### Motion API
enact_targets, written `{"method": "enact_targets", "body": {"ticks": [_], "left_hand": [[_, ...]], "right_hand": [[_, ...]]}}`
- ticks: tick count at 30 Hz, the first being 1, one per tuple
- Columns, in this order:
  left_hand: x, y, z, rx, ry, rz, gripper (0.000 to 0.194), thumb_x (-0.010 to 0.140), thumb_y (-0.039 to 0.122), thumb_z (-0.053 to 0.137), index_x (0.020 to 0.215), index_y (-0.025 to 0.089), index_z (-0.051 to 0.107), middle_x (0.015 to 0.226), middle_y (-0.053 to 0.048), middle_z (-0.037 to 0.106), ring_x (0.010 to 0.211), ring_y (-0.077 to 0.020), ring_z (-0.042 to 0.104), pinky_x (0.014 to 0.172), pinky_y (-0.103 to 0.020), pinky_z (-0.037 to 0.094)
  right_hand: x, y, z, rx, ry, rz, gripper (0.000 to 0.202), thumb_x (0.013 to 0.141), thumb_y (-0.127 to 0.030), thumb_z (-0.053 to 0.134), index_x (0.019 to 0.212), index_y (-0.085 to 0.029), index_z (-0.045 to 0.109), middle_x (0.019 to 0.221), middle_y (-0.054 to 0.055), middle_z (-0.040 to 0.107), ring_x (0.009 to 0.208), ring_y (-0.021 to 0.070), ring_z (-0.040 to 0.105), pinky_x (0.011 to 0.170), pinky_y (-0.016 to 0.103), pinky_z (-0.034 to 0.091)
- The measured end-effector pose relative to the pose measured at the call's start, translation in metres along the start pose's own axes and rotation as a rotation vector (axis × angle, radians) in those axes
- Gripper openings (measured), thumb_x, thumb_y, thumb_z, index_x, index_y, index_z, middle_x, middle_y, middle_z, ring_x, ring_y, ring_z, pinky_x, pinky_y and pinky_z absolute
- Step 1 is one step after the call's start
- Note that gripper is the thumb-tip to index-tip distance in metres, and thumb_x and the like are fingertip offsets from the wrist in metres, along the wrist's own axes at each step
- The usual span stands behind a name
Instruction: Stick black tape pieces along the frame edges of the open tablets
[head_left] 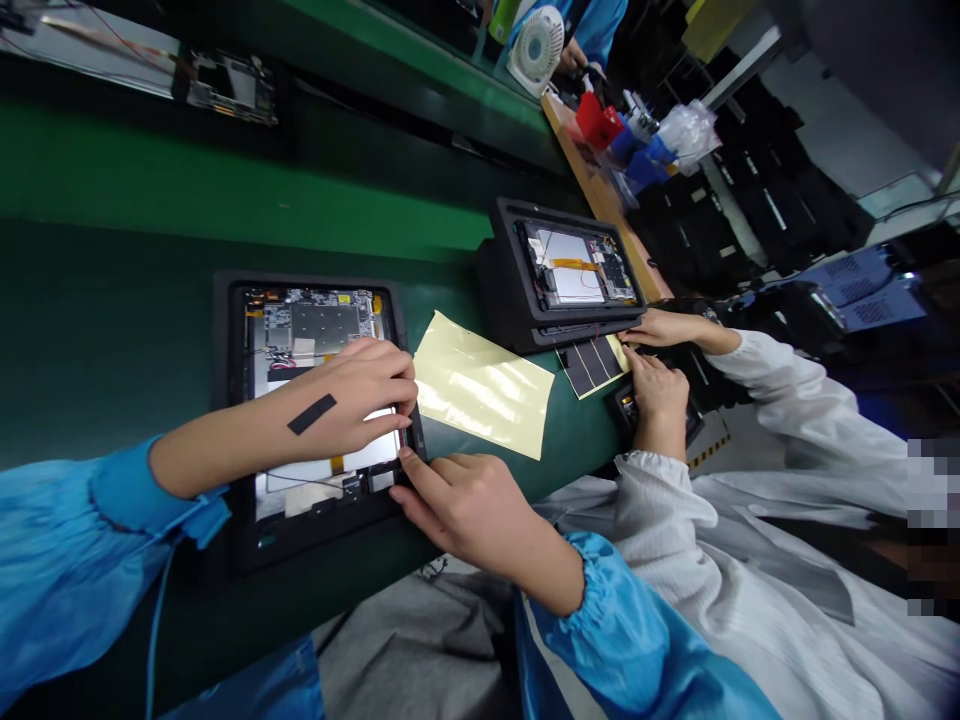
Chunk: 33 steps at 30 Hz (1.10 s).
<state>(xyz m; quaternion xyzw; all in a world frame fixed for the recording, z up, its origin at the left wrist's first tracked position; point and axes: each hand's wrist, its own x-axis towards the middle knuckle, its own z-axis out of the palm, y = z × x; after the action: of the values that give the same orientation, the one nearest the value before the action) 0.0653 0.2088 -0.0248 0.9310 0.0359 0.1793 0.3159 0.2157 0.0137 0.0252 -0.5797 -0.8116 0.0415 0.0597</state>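
A tablet with its back off (322,325) lies in a black foam frame (225,380) on the bench, its circuit board and silvery plates exposed. Over its right side reaches my left hand (360,390), fingers curled and thumb tip near the right edge. A short black tape strip (311,413) is stuck to the back of my left wrist. My right hand (472,505) comes from the lower right, index finger and thumb drawn together at the tablet's right edge. Whatever thin piece either hand's fingertips pinch is too small to make out.
Yellow backing paper (484,385) lies right of the tablet. Beyond it, another opened tablet (574,265) rests on stacked black foam frames (499,290). A co-worker's hands (660,395) are by a sheet of black strips (592,365). A white fan (538,48) stands at the back.
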Motion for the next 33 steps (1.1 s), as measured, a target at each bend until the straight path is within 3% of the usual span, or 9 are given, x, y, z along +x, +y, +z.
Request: {"method": "enact_targets", "body": {"ticks": [6, 11, 16, 21, 25, 27, 30, 33], "left_hand": [[-0.002, -0.004, 0.007, -0.013, 0.064, 0.055, 0.021, 0.105, 0.031, 0.055, 0.088, 0.022, 0.066, 0.099, -0.004, 0.061, 0.098, -0.0248, 0.054, 0.094, -0.040, 0.036], [-0.002, -0.007, 0.010, -0.025, 0.082, 0.074, 0.022, 0.105, 0.030, 0.053, 0.089, 0.022, 0.066, 0.098, -0.004, 0.061, 0.099, -0.0248, 0.054, 0.096, -0.040, 0.036], [0.000, -0.006, 0.009, -0.024, 0.099, 0.075, 0.022, 0.104, 0.030, 0.055, 0.087, 0.022, 0.066, 0.096, -0.004, 0.061, 0.096, -0.0248, 0.054, 0.093, -0.040, 0.036], [-0.001, -0.007, 0.010, -0.031, 0.090, 0.081, 0.022, 0.104, 0.030, 0.055, 0.087, 0.022, 0.066, 0.096, -0.003, 0.061, 0.097, -0.0246, 0.054, 0.093, -0.040, 0.035], [-0.001, -0.007, 0.010, -0.023, 0.091, 0.082, 0.022, 0.105, 0.032, 0.055, 0.088, 0.022, 0.066, 0.097, -0.003, 0.060, 0.097, -0.0244, 0.054, 0.094, -0.040, 0.035], [-0.001, -0.008, 0.011, -0.023, 0.090, 0.082, 0.023, 0.105, 0.032, 0.055, 0.087, 0.022, 0.066, 0.096, -0.003, 0.061, 0.097, -0.0242, 0.054, 0.095, -0.040, 0.035], [-0.001, -0.009, 0.011, -0.031, 0.100, 0.086, 0.025, 0.106, 0.034, 0.054, 0.087, 0.022, 0.066, 0.096, -0.003, 0.061, 0.096, -0.0242, 0.054, 0.093, -0.039, 0.034], [-0.001, -0.010, 0.012, -0.037, 0.104, 0.084, 0.027, 0.106, 0.037, 0.054, 0.087, 0.023, 0.067, 0.096, -0.003, 0.062, 0.096, -0.0241, 0.054, 0.092, -0.039, 0.034]], "right_hand": [[0.009, 0.015, -0.001, -0.052, 0.110, -0.204, 0.041, 0.117, -0.030, 0.043, 0.112, -0.004, 0.074, 0.069, 0.003, 0.071, 0.059, 0.0172, 0.067, 0.051, 0.034, 0.043], [0.009, 0.019, -0.004, -0.092, 0.068, -0.257, 0.040, 0.117, -0.033, 0.047, 0.113, -0.002, 0.073, 0.069, 0.002, 0.069, 0.061, 0.0172, 0.067, 0.051, 0.034, 0.045], [0.005, 0.001, -0.002, -0.151, 0.034, -0.181, 0.041, 0.117, -0.032, 0.046, 0.119, -0.002, 0.074, 0.073, 0.005, 0.074, 0.063, 0.0188, 0.070, 0.048, 0.033, 0.047], [0.012, -0.026, -0.008, -0.207, -0.173, -0.032, 0.063, 0.111, -0.051, 0.057, 0.126, 0.009, 0.072, 0.076, 0.017, 0.078, 0.058, 0.0237, 0.071, 0.042, 0.034, 0.044], [0.012, -0.027, -0.016, -0.101, -0.284, 0.091, 0.069, 0.107, -0.056, 0.062, 0.135, 0.007, 0.069, 0.078, 0.017, 0.080, 0.062, 0.0266, 0.075, 0.046, 0.034, 0.047], [0.006, -0.020, -0.018, 0.015, -0.246, 0.148, 0.062, 0.109, -0.051, 0.061, 0.141, 0.001, 0.067, 0.084, 0.014, 0.083, 0.069, 0.0268, 0.078, 0.051, 0.034, 0.051], [-0.005, -0.011, -0.016, 0.246, -0.081, 0.246, 0.048, 0.114, -0.041, 0.051, 0.147, -0.009, 0.065, 0.097, 0.010, 0.085, 0.078, 0.0225, 0.081, 0.063, 0.030, 0.055], [-0.011, -0.008, -0.011, 0.344, 0.038, 0.280, 0.043, 0.116, -0.036, 0.044, 0.141, -0.012, 0.069, 0.101, 0.008, 0.085, 0.080, 0.0192, 0.081, 0.066, 0.027, 0.054]]}}
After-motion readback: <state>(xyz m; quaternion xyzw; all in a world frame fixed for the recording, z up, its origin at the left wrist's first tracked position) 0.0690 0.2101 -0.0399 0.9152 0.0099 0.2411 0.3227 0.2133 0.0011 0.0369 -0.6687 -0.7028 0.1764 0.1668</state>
